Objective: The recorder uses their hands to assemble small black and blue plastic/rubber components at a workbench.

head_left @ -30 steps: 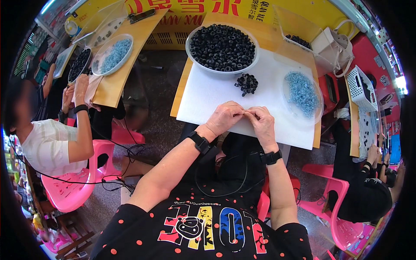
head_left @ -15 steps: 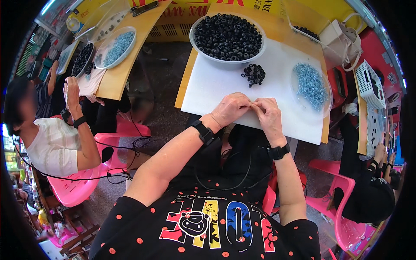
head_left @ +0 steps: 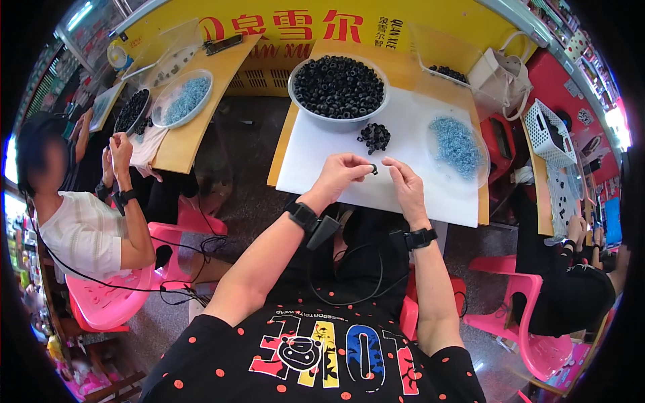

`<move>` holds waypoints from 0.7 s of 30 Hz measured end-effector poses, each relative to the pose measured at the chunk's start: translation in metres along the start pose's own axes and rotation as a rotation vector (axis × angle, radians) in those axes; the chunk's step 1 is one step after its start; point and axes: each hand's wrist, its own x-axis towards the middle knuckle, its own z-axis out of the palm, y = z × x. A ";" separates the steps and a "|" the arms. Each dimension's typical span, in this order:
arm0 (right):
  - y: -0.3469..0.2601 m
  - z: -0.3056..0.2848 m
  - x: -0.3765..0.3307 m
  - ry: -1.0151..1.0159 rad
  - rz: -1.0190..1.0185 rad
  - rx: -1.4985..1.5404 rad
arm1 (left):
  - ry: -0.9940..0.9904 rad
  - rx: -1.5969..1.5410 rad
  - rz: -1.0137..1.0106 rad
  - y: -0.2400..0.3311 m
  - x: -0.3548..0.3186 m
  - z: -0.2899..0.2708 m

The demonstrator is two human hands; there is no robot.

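Observation:
My left hand (head_left: 339,178) is closed in a pinch over the front part of a white board (head_left: 302,158). Between its thumb and forefinger is a small black ring-shaped piece (head_left: 374,169). A short gap to the right, my right hand (head_left: 407,187) has its fingers stretched out loosely, and nothing shows in them. Beyond the hands lies a small heap of black ring-shaped pieces (head_left: 374,137). Behind it stands a white bowl (head_left: 339,123) filled with more of them. To the right, a clear shallow tray (head_left: 485,161) holds many small pale-blue pieces (head_left: 457,146).
A clear box (head_left: 447,60) with black pieces and a white bag (head_left: 500,77) are at the back right. On the left, a co-worker (head_left: 87,228) sits at another table (head_left: 176,144). Pink chairs (head_left: 504,302) and loose cables (head_left: 211,248) flank me.
My hands were together at the fingertips; now they are apart, and the black ring-shaped piece shows in my left hand. The whole view has shifted slightly.

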 end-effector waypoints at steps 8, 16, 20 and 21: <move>-0.066 0.001 -0.017 -0.220 -0.038 0.081 | -0.099 -0.595 -0.195 0.027 -0.043 0.011; -0.089 0.006 -0.032 -0.165 -0.024 0.152 | -0.152 -0.730 -0.144 0.027 -0.063 0.016; -0.083 0.000 -0.040 -0.160 0.240 0.275 | -0.073 -0.697 -0.068 0.025 -0.065 0.018; -0.083 0.001 -0.041 -0.196 0.275 0.306 | -0.062 -0.679 -0.057 0.025 -0.065 0.019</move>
